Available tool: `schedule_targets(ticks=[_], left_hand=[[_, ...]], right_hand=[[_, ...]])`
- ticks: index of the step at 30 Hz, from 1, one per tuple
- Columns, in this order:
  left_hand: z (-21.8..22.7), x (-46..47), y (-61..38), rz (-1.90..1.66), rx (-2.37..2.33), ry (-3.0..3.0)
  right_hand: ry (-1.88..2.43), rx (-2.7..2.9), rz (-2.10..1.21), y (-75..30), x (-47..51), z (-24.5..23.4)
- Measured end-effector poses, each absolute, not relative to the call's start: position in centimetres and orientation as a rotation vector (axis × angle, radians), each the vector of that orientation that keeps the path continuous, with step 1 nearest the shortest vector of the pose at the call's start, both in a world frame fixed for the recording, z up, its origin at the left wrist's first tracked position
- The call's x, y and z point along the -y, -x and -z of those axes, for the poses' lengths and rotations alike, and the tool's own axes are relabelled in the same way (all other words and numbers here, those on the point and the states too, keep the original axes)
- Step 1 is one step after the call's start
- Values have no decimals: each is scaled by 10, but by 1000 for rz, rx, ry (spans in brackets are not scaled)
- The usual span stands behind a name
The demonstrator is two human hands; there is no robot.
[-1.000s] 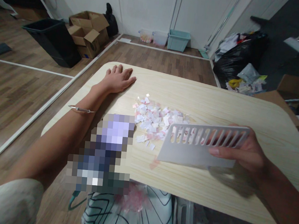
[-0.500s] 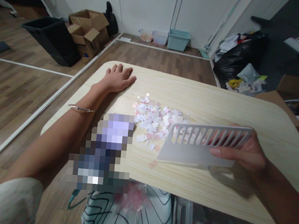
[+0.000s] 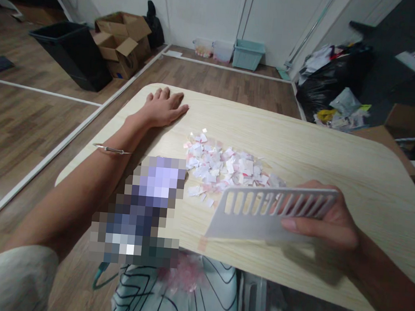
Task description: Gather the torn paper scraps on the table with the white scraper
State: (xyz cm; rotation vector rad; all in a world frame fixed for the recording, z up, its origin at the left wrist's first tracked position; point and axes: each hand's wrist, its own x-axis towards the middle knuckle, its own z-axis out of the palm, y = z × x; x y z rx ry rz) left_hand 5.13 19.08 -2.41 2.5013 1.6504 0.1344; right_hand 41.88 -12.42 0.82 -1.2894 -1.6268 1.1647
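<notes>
My left hand (image 3: 164,108) lies flat on the far left corner of the table (image 3: 302,149), fingers spread, holding nothing. In my right hand (image 3: 327,217) is a white slotted plastic scraper (image 3: 245,226), gripped with the thumb on the near face and the fingers behind. The scraper stands on its long edge, close to the table's near side. Just beyond it lies a loose pile of small white and pink paper scraps (image 3: 224,164). One pinkish scrap (image 3: 202,243) is by the scraper's lower left corner.
A blurred-out object (image 3: 161,180) lies left of the pile. Pink scraps (image 3: 182,272) rest on the patterned cloth over my lap (image 3: 212,306). Below the table's near edge is a bin (image 3: 262,300) with paper pieces. A black bin (image 3: 71,56) and cardboard boxes (image 3: 123,41) stand left.
My right hand and the scraper have moved toward me and slightly left, uncovering more of the scrap pile. My left hand stays in place.
</notes>
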Motion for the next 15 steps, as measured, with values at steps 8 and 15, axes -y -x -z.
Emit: schedule_targets(ticks=[8, 15], left_hand=[[27, -193, -50, -167, -1651, -2509], [26, -193, -50, -122, -1667, -2534]], right_hand=[[1255, 1577, -1348, -411, 128, -12], [1186, 1588, -1409, -402, 125, -16]])
